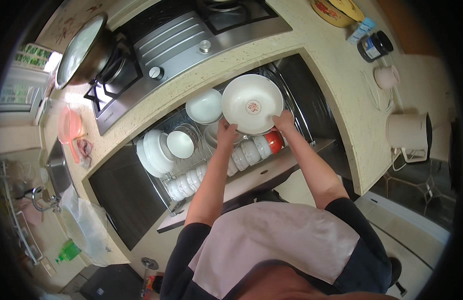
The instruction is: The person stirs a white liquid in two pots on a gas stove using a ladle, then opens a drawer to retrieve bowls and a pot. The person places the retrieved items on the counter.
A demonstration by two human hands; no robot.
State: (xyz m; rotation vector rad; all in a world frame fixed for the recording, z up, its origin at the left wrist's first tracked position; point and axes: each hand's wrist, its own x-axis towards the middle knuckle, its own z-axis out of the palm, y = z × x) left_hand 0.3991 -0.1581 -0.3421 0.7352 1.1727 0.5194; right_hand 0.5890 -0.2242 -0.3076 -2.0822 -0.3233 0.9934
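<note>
Both of my hands grip the near rim of a large white bowl [253, 103] with a red design at its centre. My left hand [227, 132] is at its lower left edge and my right hand [284, 122] at its lower right edge. The bowl is over an open pull-out wire dish rack [186, 163]; whether it rests there I cannot tell. Left of it sit a white dish [204, 106], a stack of small bowls [181, 144] and upright white plates [159, 152]. Along the front stands a row of white bowls [241, 158] with a red bowl [273, 141] at its right end.
Behind the drawer is a gas hob [179, 48] with a large metal pan [83, 52] at the left. A pink strainer [69, 123] lies on the left counter. On the right stand a dark jar [375, 46] and a beige kettle [408, 137]. The drawer front [264, 172] borders my body.
</note>
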